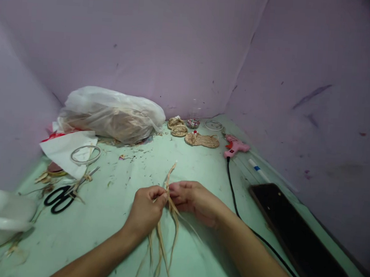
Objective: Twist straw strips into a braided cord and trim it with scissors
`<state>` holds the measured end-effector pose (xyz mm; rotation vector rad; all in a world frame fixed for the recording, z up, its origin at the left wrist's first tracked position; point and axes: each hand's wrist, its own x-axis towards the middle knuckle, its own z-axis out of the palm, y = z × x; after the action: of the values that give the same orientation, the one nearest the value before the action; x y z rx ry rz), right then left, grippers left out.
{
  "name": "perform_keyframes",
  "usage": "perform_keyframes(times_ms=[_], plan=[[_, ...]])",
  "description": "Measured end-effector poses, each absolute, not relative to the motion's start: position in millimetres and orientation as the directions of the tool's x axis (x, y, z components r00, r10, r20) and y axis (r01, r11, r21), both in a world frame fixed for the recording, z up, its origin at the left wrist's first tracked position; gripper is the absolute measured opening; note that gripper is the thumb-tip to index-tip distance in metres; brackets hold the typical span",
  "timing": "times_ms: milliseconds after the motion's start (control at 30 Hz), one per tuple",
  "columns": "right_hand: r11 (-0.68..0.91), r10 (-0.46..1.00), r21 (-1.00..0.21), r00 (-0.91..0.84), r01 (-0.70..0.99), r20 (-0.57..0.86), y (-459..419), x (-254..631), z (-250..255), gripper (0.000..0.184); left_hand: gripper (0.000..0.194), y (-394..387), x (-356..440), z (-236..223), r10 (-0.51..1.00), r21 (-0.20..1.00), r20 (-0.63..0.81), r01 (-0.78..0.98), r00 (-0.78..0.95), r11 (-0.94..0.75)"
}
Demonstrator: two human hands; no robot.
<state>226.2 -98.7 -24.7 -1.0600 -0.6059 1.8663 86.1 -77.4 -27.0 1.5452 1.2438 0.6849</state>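
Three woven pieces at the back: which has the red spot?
The long woven piece, farthest right; the two shorter pieces to its left show no red.

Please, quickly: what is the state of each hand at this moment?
Left hand: closed, pinching the straw braid.
Right hand: partly curled at the straw braid; whether it grips cannot be told.

The near edge cuts off some fibre strands (pixel 173 208) and the black cord (pixel 231 194), the left edge the white container (pixel 3 218); the far plastic bag (pixel 111 108) blurs its contents, and the far beads (pixel 192 124) are too small to count
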Motion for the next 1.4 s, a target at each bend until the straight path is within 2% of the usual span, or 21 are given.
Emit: perform_keyframes(times_ms=[100, 200, 333, 467, 600, 767, 933, 1133, 1300, 1400], plan=[[-0.501, 0.864, -0.755, -0.304, -0.424, -0.402, -104.3, 212.7, -25.9, 0.008, 0.018, -77.8, 85.2, -28.4, 0.934, 0.940, -0.196, 0.329, 0.299, 0.092], [-0.490, 0.871, -0.768, -0.261, -0.413, -0.416, -104.7, 205.6, -27.9, 0.007, 0.016, -77.5, 84.4, -31.1, 0.941, 0.935, -0.175, 0.348, 0.291, 0.066], [-0.416, 0.909, -0.880, -0.126, -0.230, -0.397, -102.5, 205.3, -31.3, 0.020, 0.018, -72.7, 82.9, -30.2, 0.926, 0.928, -0.138, 0.372, 0.352, -0.003], [-0.379, 0.925, -0.915, -0.048, -0.141, -0.376, -101.9, 206.2, -34.1, 0.024, 0.018, -65.0, 81.7, -30.2, 0.894, 0.936, -0.196, 0.349, 0.402, 0.047], [-0.355, 0.935, -0.921, -0.040, -0.159, -0.353, -102.0, 204.5, -34.1, 0.017, 0.013, -59.2, 80.6, -34.2, 0.887, 0.938, -0.248, 0.326, 0.389, 0.120], [-0.442, 0.896, -0.872, -0.051, -0.212, -0.442, -101.6, 205.3, -34.6, 0.014, 0.012, -58.9, 79.9, -33.6, 0.869, 0.920, -0.278, 0.374, 0.409, 0.118], [-0.472, 0.871, -0.839, 0.008, -0.272, -0.492, -101.4, 203.4, -36.5, 0.012, 0.005, -60.4, 80.5, -33.4, 0.931, 0.882, -0.232, 0.465, 0.282, 0.078], [-0.433, 0.845, -0.810, 0.134, -0.396, -0.517, -100.7, 198.9, -34.1, 0.012, 0.012, -61.7, 78.3, -22.9, 0.932, 0.837, -0.109, 0.538, 0.347, -0.102], [-0.400, 0.843, -0.816, 0.182, -0.417, -0.506, -100.4, 198.0, -34.7, 0.012, 0.020, -74.3, 75.4, -9.5, 0.918, 0.669, 0.036, 0.673, 0.395, -0.316], [-0.396, 0.845, -0.812, 0.176, -0.429, -0.505, -101.4, 197.7, -34.8, 0.008, 0.024, -88.8, 77.6, -13.8, 0.848, 0.492, 0.118, 0.711, 0.517, -0.502]])
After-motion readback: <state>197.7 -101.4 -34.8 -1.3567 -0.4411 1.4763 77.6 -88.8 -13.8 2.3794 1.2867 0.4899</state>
